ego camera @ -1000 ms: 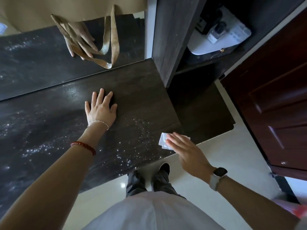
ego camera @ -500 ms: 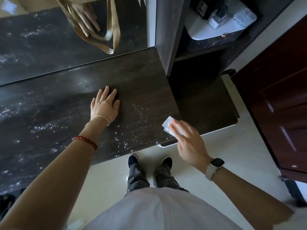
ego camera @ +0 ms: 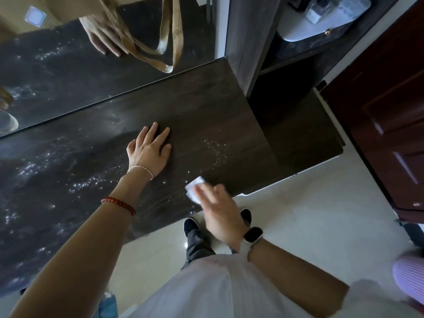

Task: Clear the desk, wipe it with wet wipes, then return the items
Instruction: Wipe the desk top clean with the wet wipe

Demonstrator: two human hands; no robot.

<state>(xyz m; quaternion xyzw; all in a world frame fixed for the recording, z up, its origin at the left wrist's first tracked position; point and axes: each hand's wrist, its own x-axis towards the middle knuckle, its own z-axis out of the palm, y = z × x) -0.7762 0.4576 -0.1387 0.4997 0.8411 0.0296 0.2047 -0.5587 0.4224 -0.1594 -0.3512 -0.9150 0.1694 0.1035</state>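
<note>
The dark wooden desk runs from left to centre, its top speckled with glinting wet spots. My left hand lies flat on it, palm down, fingers spread, holding nothing. My right hand is at the desk's front edge, blurred by motion, pressing a folded white wet wipe onto the surface. Only the wipe's left part shows beyond my fingers.
A mirror stands along the desk's back and reflects my hand. Tan bag straps hang in front of it. A dark shelf unit with a white appliance is to the right, a lower dark surface beneath it, and a reddish door beyond.
My right hand has slid the wipe leftward along the desk's front edge, away from the right corner. My left hand has stayed flat on the desk.
</note>
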